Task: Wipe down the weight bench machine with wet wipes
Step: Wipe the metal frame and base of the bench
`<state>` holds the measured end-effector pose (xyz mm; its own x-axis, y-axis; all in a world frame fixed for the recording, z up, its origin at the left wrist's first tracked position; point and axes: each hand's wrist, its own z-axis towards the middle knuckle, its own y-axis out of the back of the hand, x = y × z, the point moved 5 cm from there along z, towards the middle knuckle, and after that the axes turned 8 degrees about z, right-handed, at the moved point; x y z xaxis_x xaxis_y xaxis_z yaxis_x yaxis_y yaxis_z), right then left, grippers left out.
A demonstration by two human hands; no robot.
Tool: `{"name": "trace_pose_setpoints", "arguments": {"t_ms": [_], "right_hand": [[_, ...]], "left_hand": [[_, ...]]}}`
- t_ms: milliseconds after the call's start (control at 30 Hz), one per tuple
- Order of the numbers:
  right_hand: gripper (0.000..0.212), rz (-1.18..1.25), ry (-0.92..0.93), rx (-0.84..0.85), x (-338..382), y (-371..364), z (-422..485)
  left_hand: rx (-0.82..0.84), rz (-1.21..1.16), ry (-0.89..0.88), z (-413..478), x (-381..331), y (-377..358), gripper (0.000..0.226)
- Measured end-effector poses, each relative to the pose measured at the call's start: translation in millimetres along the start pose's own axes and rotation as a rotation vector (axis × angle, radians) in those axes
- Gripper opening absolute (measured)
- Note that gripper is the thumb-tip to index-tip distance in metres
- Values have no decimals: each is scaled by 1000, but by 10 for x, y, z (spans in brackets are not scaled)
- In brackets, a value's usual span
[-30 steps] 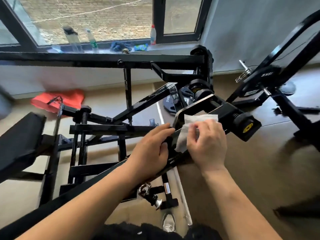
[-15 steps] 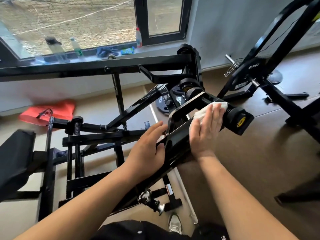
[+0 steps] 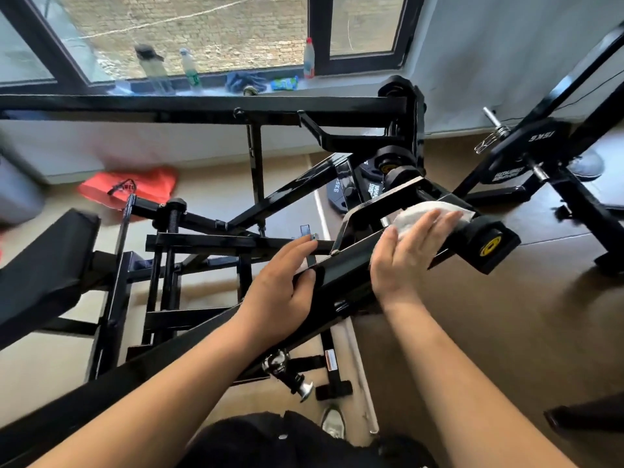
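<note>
A black steel weight bench machine [image 3: 209,109] fills the view, and its slanted lever arm [image 3: 344,268] runs from lower left up to a black end cap with a yellow centre [image 3: 489,246]. My right hand [image 3: 405,251] lies flat with straight fingers on a white wet wipe [image 3: 429,212], pressing it onto the arm just before the end cap. My left hand [image 3: 283,282] grips the arm lower down, thumb over its top face and fingers on the far side. The bench's black pad [image 3: 44,265] is at the left.
A second black rack with a 15 kg plate [image 3: 537,146] stands at the right. Weight plates [image 3: 358,190] lie on the floor behind the arm. An orange bag [image 3: 135,187] lies by the wall. Bottles [image 3: 152,67] and a cloth sit on the windowsill. My shoe [image 3: 332,422] is below.
My right hand slid the wipe up the lever arm toward the end cap and flattened from a pinch to straight fingers. My left hand kept holding the arm.
</note>
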<state>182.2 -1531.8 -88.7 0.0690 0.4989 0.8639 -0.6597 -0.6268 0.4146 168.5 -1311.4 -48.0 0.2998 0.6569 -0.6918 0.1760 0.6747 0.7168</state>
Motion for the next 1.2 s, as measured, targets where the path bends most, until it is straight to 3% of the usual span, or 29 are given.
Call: {"name": "trace_pose_setpoints", "arguments": {"t_ms": [200,367,567,733,1000,1200], "right_hand": [[82,122,-27,-40,55,-110,-276],[94,171,-97,86,270,-410,-847],[91,102,-143,-43,216,-159,-286],[92,176,-243,33,553,-549,-1059],[93,-162,-452,227,851,-730,-1443],[84,-462,-467,287,1221,-867,-1864]], "left_hand": [[-46,28,89,-194,146,79,51],[-65,60,111,-365,211,148,50],[15,69,-18,-585,320,422,46],[62,116,-97,-800,640,781,42],[139,114,-228,-1320,1227,1311,42],[139,31,-235,-1518,1270,1501,44]]}}
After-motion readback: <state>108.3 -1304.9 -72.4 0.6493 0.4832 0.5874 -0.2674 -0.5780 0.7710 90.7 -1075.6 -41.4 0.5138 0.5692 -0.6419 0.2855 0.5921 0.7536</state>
